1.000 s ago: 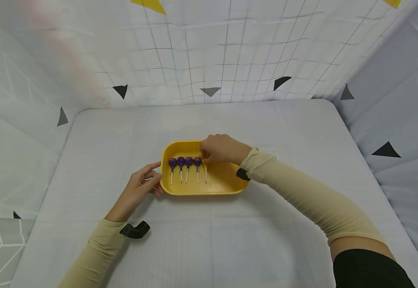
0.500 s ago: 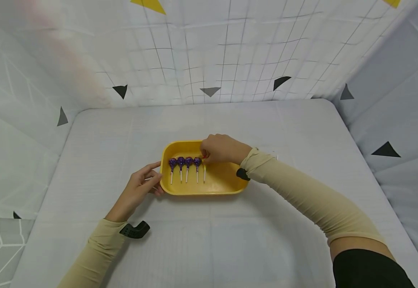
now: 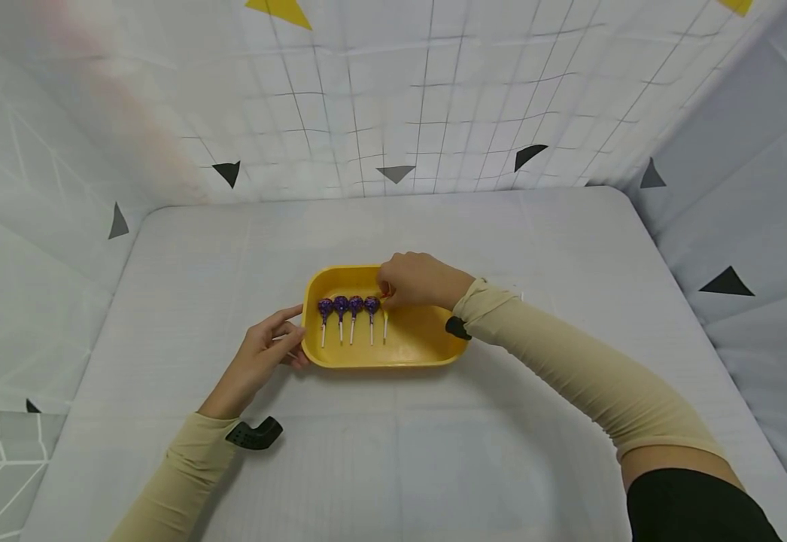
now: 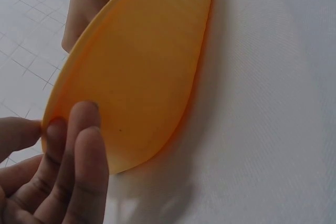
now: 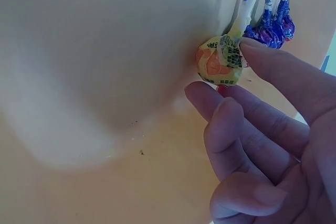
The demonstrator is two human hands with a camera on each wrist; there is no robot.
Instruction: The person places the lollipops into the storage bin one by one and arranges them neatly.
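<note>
A shallow yellow tray (image 3: 427, 345) sits on the white table. Its left end is held by my left hand (image 3: 263, 346), with the thumb at the rim and the fingers against the outer wall (image 4: 136, 77). Inside lie several purple-wrapped lollipops (image 3: 356, 304) in a row, sticks toward me. At the right end of that row, my right hand (image 3: 423, 280) pinches a lollipop (image 5: 212, 64) in a yellow and orange wrapper between thumb and fingertips. Its white stick runs parallel to the others, while its head is mostly hidden by the hand in the head view.
The tray's raised rim surrounds the lollipops. Small dark specks (image 5: 141, 152) dot the tray floor. White fabric walls (image 3: 393, 98) with grid lines and dark triangles stand behind the table (image 3: 393, 452) and at both sides.
The stick of the pinched lollipop has shifted slightly left, toward the purple row. Both hands and the tray have stayed in place.
</note>
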